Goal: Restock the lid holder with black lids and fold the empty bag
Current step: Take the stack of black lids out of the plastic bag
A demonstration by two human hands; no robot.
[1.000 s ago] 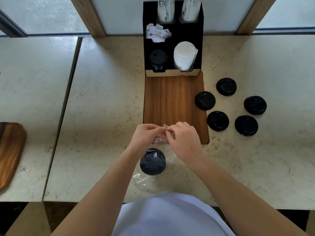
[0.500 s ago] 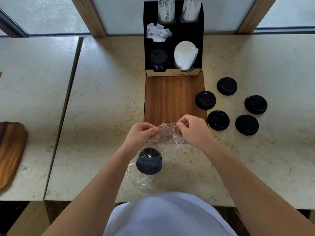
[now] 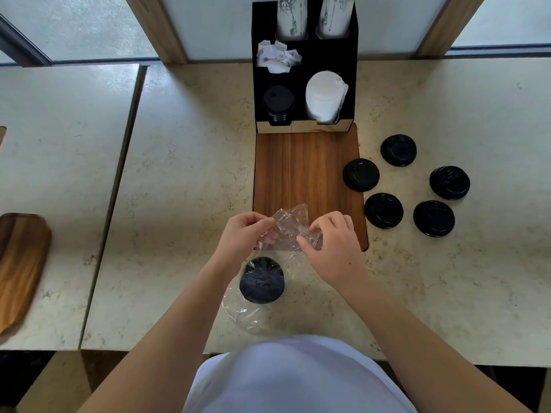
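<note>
A clear plastic bag (image 3: 286, 228) hangs from both my hands above the counter's near edge. My left hand (image 3: 243, 234) pinches its left rim and my right hand (image 3: 331, 242) pinches its right rim. One black lid (image 3: 261, 280) lies inside the bag's lower part. Several loose black lids (image 3: 383, 210) lie on the counter to the right. The black lid holder (image 3: 304, 64) stands at the back, with a stack of black lids (image 3: 278, 104) in its left front slot and white lids (image 3: 324, 95) in the right one.
A wooden board (image 3: 307, 168) lies in front of the holder. Crumpled white paper (image 3: 277, 56) and two paper cup stacks (image 3: 292, 16) fill the holder's back slots. Another wooden board (image 3: 21, 263) lies on the left table, past a gap (image 3: 119, 162).
My hands pulled apart and spread the bag's mouth, then came closer again with the rim bunched between them. The lid inside the bag has stayed low in it.
</note>
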